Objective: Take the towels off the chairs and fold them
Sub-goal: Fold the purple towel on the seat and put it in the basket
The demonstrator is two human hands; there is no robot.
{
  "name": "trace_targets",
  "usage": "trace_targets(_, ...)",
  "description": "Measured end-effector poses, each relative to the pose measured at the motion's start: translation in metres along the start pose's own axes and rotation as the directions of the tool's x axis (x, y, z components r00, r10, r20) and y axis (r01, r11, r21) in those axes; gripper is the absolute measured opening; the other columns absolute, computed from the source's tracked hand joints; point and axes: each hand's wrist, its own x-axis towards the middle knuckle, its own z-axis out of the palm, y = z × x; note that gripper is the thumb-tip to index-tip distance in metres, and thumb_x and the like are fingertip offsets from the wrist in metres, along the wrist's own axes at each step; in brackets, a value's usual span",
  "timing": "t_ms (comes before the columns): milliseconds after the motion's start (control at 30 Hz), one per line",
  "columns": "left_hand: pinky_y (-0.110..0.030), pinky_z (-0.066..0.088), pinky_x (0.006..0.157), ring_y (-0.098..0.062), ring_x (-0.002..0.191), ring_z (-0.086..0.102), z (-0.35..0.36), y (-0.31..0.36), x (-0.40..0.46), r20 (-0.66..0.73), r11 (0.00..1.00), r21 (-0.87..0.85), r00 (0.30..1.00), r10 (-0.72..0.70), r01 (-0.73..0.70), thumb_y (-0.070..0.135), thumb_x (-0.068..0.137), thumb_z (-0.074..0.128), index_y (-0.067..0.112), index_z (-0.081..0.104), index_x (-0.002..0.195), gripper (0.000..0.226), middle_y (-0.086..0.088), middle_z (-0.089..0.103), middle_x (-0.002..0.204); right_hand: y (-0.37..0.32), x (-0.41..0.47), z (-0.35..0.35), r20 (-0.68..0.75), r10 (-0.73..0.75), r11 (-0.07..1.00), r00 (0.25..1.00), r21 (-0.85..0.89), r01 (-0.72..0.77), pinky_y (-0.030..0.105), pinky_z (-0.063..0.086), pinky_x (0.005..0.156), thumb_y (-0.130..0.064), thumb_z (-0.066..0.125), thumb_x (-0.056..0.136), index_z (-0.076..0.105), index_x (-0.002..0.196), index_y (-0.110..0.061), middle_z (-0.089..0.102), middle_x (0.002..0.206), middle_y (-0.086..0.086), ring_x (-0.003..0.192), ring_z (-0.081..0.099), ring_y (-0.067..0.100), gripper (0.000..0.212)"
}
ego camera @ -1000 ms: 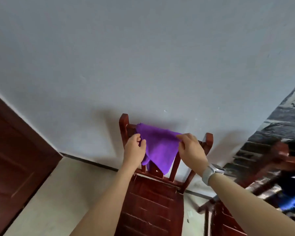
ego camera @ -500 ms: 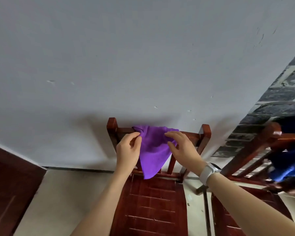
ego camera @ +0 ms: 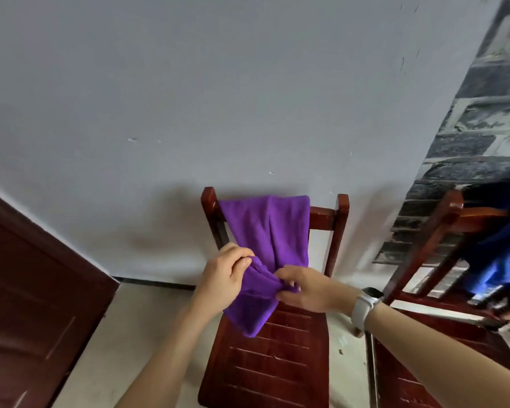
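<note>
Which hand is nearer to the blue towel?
Right hand: it grips the purple towel, toward the blue towel. Left hand is farther left.

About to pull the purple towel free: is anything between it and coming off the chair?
Only the chair's top rail: the purple towel hangs over it. Left hand and right hand grip its lower end, nothing else covering it.

Soft, even daylight fills the view, dim rather than bright, with no glare. The chair (ego camera: 277,348) casts a broad, blurred shadow on the grey wall (ego camera: 189,98) to its left. Wide-angle distortion bends the door (ego camera: 27,304) and the right edge, where the second chair (ego camera: 442,231) and blue cloth (ego camera: 501,260) smear with motion blur.
</note>
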Motion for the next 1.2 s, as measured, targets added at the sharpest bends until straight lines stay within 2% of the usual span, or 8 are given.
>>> trace_targets(67, -0.006, 0.039, 0.074, -0.005, 0.083, 0.055, 0.011, 0.007, -0.020, 0.055, 1.000, -0.010, 0.998, -0.027, 0.027, 0.028, 0.085, 0.043, 0.003, 0.067, 0.089, 0.035, 0.002, 0.060, 0.085, 0.000, -0.027, 0.012, 0.058, 0.058, 0.994, 0.997, 0.087, -0.063, 0.017, 0.037, 0.070, -0.020, 0.059, 0.087, 0.057, 0.084, -0.019, 0.048, 0.075, -0.005, 0.076, 0.046, 0.013, 0.004)
trace_targets(167, -0.003, 0.036, 0.074, -0.004, 0.081, 0.055, 0.026, 0.025, -0.039, 0.088, 0.997, -0.038, 0.994, -0.065, 0.069, 0.017, 0.088, 0.047, 0.003, 0.065, 0.093, 0.024, -0.002, 0.064, 0.087, 0.005, -0.061, 0.018, 0.054, 0.099, 0.983, 0.994, 0.150, -0.106, 0.009, 0.034, 0.063, -0.020, 0.059, 0.088, 0.041, 0.068, -0.034, 0.042, 0.066, -0.013, 0.063, 0.042, 0.003, 0.030)
trace_targets(500, -0.011, 0.042, 0.074, -0.007, 0.090, 0.053, 0.040, 0.092, -0.024, 0.160, 0.963, -0.192, 0.974, -0.159, 0.189, 0.018, 0.097, 0.038, 0.011, 0.054, 0.113, 0.023, 0.006, 0.055, 0.095, 0.033, -0.130, 0.028, -0.284, 0.392, 0.881, 0.875, 0.389, -0.268, 0.006, 0.040, 0.060, -0.016, 0.054, 0.090, 0.057, 0.115, -0.017, 0.057, 0.086, -0.011, 0.074, 0.054, 0.004, 0.025)
trace_targets(733, -0.006, 0.038, 0.070, 0.008, 0.076, 0.053, 0.029, 0.103, -0.016, 0.108, 0.909, -0.392, 0.989, -0.104, 0.138, 0.016, 0.094, 0.047, 0.029, 0.056, 0.087, 0.017, 0.008, 0.059, 0.085, 0.032, -0.107, 0.044, -0.387, 0.448, 0.891, 0.806, 0.265, -0.368, 0.031, 0.042, 0.073, -0.018, 0.051, 0.089, 0.059, 0.095, -0.012, 0.063, 0.092, 0.009, 0.088, 0.057, 0.028, 0.012)
trace_targets(800, -0.015, 0.041, 0.077, -0.005, 0.089, 0.056, 0.018, 0.090, -0.015, 0.079, 0.892, -0.407, 0.981, -0.179, 0.195, 0.017, 0.093, 0.048, 0.032, 0.055, 0.095, 0.017, 0.002, 0.061, 0.095, 0.033, -0.099, 0.038, -0.446, 0.491, 0.869, 0.748, 0.311, -0.385, 0.035, 0.044, 0.080, -0.014, 0.047, 0.091, 0.060, 0.102, -0.011, 0.068, 0.100, 0.012, 0.096, 0.060, 0.031, 0.018)
trace_targets(933, -0.025, 0.046, 0.079, -0.013, 0.086, 0.054, -0.007, 0.064, -0.021, 0.238, 0.917, -0.261, 0.941, -0.242, 0.302, 0.013, 0.094, 0.044, 0.040, 0.049, 0.113, 0.033, -0.004, 0.059, 0.092, 0.015, -0.081, 0.011, -0.539, 0.313, 0.945, 0.782, 0.261, -0.198, 0.031, 0.042, 0.088, -0.003, 0.043, 0.091, 0.061, 0.104, -0.008, 0.066, 0.100, 0.007, 0.098, 0.059, 0.025, 0.023)
trace_targets(1067, -0.027, 0.041, 0.102, -0.005, 0.113, 0.052, -0.005, 0.051, -0.025, 0.325, 0.953, -0.149, 0.924, -0.203, 0.262, 0.025, 0.086, 0.061, 0.026, 0.060, 0.118, 0.032, 0.012, 0.060, 0.118, -0.028, -0.057, -0.019, -0.470, 0.045, 0.986, 0.882, 0.161, 0.036, 0.004, 0.036, 0.083, 0.000, 0.039, 0.089, 0.063, 0.101, -0.008, 0.062, 0.096, -0.006, 0.092, 0.055, 0.006, 0.028)
trace_targets(1200, -0.015, 0.043, 0.086, -0.013, 0.097, 0.060, 0.010, 0.054, -0.018, 0.215, 0.980, -0.135, 0.970, -0.113, 0.144, 0.017, 0.081, 0.067, 0.015, 0.067, 0.106, 0.025, 0.000, 0.066, 0.102, -0.047, -0.046, -0.032, -0.548, 0.063, 0.976, 0.834, 0.207, 0.063, 0.003, 0.037, 0.075, -0.004, 0.053, 0.088, 0.057, 0.093, -0.013, 0.058, 0.083, -0.012, 0.082, 0.053, 0.004, 0.012)
